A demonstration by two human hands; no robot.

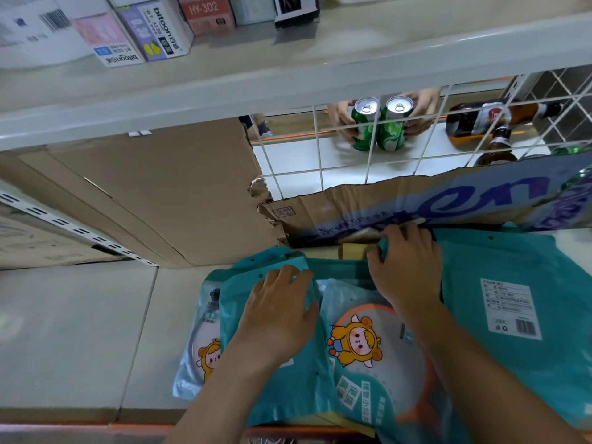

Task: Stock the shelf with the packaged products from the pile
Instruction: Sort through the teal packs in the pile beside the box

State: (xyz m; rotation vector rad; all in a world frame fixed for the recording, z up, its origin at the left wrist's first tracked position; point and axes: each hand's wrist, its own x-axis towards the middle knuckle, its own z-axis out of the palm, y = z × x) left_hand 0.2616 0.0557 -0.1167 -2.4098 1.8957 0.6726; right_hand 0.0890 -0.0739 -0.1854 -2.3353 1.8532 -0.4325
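— So, where does the stock lie?
— Overlapped on the lower shelf. The left hand rests flat, fingers loosely spread, on a plain pack. That one covers most of an end pack at the left.
— And the right hand?
— Its fingers curl over the top edge of a rear pack, gripping it. The fingertips vanish under torn cardboard. The forearm crosses a cartoon pack, and a label pack runs off the right edge.
— Behind the grid?
— Two green cans, held by someone else's hands, which the rail half cuts off. Bottles lie beside them, blurred; I can't read their labels
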